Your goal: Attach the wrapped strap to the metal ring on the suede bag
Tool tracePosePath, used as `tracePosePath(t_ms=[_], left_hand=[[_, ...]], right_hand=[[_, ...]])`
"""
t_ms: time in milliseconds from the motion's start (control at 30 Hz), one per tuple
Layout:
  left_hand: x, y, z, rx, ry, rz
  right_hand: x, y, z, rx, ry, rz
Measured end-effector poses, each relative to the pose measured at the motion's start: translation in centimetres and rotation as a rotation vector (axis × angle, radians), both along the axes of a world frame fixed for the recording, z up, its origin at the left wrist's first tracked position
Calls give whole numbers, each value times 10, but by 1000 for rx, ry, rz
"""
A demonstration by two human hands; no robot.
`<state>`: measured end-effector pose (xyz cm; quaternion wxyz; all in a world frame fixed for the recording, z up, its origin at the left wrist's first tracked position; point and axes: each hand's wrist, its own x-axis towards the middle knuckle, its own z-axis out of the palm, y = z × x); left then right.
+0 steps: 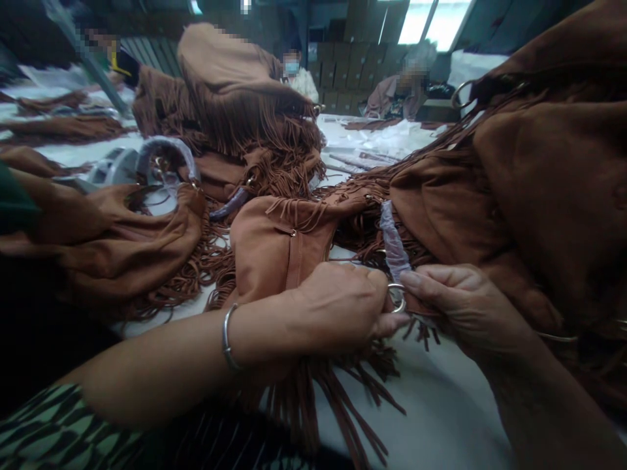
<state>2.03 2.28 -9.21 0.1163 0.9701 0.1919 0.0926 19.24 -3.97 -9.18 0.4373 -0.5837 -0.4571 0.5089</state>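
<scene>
A brown suede fringed bag (279, 245) lies on the white table in front of me. My left hand (337, 303), a silver bangle on its wrist, pinches a small metal ring (398, 297) at the bag's edge. My right hand (460, 303) meets it from the right, fingertips on the same ring. A strap wrapped in clear plastic (394, 245) runs up from the ring. Long brown fringe (318, 398) hangs below my hands toward me.
Several more brown fringed bags are piled at the left (122, 235), at the back (235, 91) and at the right (548, 170). Plastic wrapping lies on the white table (441, 405). Other people sit at the table's far side, and cardboard boxes are stacked behind them.
</scene>
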Motion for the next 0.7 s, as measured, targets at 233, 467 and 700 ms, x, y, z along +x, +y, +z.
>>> tracePosePath(t_ms=[233, 467, 700], left_hand=[[4, -3, 1, 19, 9, 42], [4, 15, 2, -44, 98, -227], [7, 11, 0, -57, 73, -226]], right_hand=[[-8, -6, 4, 169, -347, -18], [-18, -3, 1, 149, -93, -48], [-17, 1, -4, 172, -188, -101]])
